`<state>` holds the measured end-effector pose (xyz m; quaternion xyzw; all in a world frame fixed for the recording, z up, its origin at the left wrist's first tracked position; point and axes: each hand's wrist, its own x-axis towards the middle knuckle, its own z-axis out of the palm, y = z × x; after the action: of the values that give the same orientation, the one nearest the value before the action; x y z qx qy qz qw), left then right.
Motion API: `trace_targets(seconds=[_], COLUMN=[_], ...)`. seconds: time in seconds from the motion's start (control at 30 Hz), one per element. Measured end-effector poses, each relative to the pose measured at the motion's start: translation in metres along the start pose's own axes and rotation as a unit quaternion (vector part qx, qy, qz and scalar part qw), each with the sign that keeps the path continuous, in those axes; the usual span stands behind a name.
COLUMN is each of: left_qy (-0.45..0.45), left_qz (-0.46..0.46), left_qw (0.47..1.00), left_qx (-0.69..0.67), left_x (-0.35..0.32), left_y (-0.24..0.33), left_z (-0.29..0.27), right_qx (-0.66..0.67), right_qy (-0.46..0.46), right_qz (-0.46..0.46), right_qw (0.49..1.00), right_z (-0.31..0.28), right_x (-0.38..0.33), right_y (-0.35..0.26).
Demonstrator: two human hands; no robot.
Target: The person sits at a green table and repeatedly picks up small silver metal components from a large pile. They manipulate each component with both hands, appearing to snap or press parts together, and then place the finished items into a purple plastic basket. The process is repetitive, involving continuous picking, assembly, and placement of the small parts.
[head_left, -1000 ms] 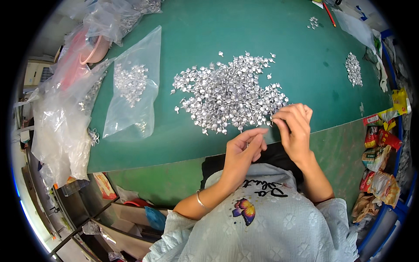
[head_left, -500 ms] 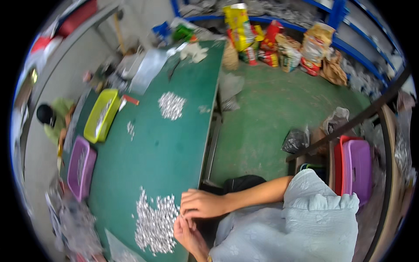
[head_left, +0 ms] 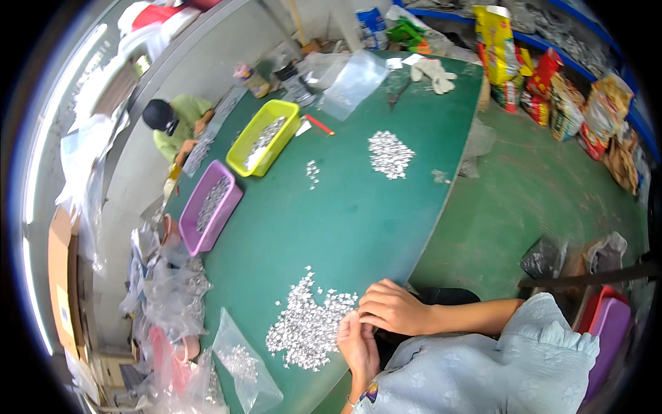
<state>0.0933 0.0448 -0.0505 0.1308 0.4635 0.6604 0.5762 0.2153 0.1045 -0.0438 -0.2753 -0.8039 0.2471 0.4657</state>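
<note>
At the near edge of the green table [head_left: 331, 228], my left hand [head_left: 358, 345] and my right hand [head_left: 394, 308] meet with fingertips pinched together. Whatever they hold between them is too small or hidden to name. Right beside my fingers lies a large loose pile of small silver metal pieces [head_left: 303, 328]. Farther off sits a smaller pile of similar pieces [head_left: 391, 154], and a few more pieces [head_left: 312, 174] are scattered to its left.
Along the left side stand a purple basket [head_left: 231, 207] and a yellow-green basket [head_left: 288, 131], both holding silver pieces. A clear bag [head_left: 252, 369] lies near left. Farther back are pliers [head_left: 394, 99], a red-handled tool [head_left: 319, 125] and gloves [head_left: 434, 74]. A person [head_left: 181, 124] works beyond.
My view has swung left, so the table and piles sit farther right in the picture. My hands stay together beside the large pile, fingertips still meeting.
</note>
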Motion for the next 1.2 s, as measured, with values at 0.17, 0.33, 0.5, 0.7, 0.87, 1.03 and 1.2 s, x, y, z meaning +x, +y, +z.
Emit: trace_targets(seconds=[0.17, 0.33, 0.5, 0.7, 0.87, 1.03, 1.2], left_qy=[0.025, 0.047, 0.07, 0.146, -0.174, -0.379, -0.393], left_qz=[-0.013, -0.039, -0.023, 0.018, -0.05, 0.037, 0.005], left_qw=[0.999, 0.998, 0.993, 0.982, 0.969, 0.902, 0.892], left_qx=[-0.037, -0.017, -0.087, -0.117, 0.166, 0.204, 0.222], left_x=[0.006, 0.024, 0.024, 0.022, 0.016, 0.018, 0.051], left_y=[0.008, 0.019, 0.037, 0.049, 0.063, 0.051, 0.0], left_z=[0.01, 0.018, -0.007, -0.026, -0.018, 0.044, 0.068], right_qx=[0.042, -0.033, -0.31, -0.325, -0.009, 0.196, 0.189], right_qy=[-0.03, 0.017, 0.095, 0.093, -0.098, -0.25, -0.265], right_qz=[0.012, 0.061, 0.108, 0.126, 0.081, -0.057, -0.229], right_qw=[0.999, 0.997, 0.94, 0.933, 0.992, 0.947, 0.918], right_z=[0.0, -0.018, -0.063, -0.075, 0.022, 0.116, 0.164], right_x=[0.019, 0.039, 0.062, 0.076, 0.092, 0.086, 0.069], right_y=[0.011, 0.058, 0.155, 0.154, 0.083, -0.012, -0.064])
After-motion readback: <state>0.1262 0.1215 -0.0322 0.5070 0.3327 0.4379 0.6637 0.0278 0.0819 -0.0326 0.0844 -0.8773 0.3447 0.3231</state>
